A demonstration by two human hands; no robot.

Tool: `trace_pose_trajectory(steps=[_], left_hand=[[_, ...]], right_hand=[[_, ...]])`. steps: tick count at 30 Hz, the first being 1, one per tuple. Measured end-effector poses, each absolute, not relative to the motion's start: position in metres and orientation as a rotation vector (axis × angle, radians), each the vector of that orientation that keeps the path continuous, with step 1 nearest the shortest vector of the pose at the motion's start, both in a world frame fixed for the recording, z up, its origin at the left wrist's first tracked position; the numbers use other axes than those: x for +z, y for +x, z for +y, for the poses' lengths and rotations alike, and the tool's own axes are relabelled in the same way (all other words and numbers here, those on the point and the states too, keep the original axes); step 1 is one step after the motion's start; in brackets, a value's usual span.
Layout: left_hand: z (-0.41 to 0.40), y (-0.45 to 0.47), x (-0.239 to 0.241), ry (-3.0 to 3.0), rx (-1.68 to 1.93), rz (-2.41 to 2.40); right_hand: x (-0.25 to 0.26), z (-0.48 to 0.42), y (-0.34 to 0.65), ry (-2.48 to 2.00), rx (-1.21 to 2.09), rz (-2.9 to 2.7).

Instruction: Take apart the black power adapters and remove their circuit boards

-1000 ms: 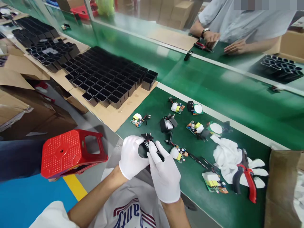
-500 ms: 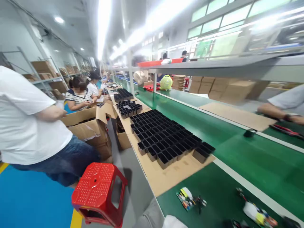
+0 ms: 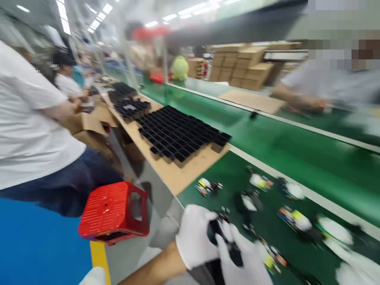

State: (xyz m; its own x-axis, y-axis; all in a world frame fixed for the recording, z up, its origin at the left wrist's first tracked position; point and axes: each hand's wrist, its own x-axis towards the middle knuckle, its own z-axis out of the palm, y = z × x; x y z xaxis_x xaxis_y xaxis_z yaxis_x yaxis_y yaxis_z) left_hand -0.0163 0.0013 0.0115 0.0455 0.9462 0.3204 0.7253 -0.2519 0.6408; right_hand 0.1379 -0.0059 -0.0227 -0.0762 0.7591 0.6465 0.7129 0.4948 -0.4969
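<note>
Near the bottom centre, both my hands wear white gloves and come together over the bench edge. My left hand [image 3: 194, 237] is closed around a small black plug part [image 3: 212, 232] with two metal prongs pointing up. My right hand [image 3: 245, 259] presses against it from the right, fingers closed on the same part; motion blur hides the details. Beyond them, a small circuit board [image 3: 204, 187] with white and yellow parts and a black lead lies on the green bench. Several similar boards [image 3: 297, 221] lie to the right, blurred.
Rows of open black cases [image 3: 181, 134] stand on a cardboard sheet [image 3: 190, 170]. A red stool [image 3: 107, 209] stands at the left beside a person in a white shirt [image 3: 32, 122]. A green conveyor belt [image 3: 282, 150] runs behind; another person [image 3: 323, 87] sits across it.
My view has turned right and down, bringing more boards into sight. Both gloved hands have come up into view with the black plug part; before, only a bit of white showed at the bottom edge.
</note>
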Motion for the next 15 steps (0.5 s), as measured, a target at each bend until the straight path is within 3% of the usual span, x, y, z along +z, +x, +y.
trace_pose_trajectory(steps=[3, 5, 15], left_hand=[[-0.007, -0.02, -0.001, 2.026, 1.183, 1.735], [-0.006, -0.024, -0.009, 2.017, 1.216, 1.685], [-0.008, -0.041, -0.01, 2.069, 1.201, 1.488]], right_hand=[[-0.013, -0.015, 0.131, -1.372, -0.004, -1.841], [-0.008, -0.015, 0.125, -1.413, 0.117, -1.889], [-0.005, -0.029, 0.116, -1.382, 0.099, -1.839]])
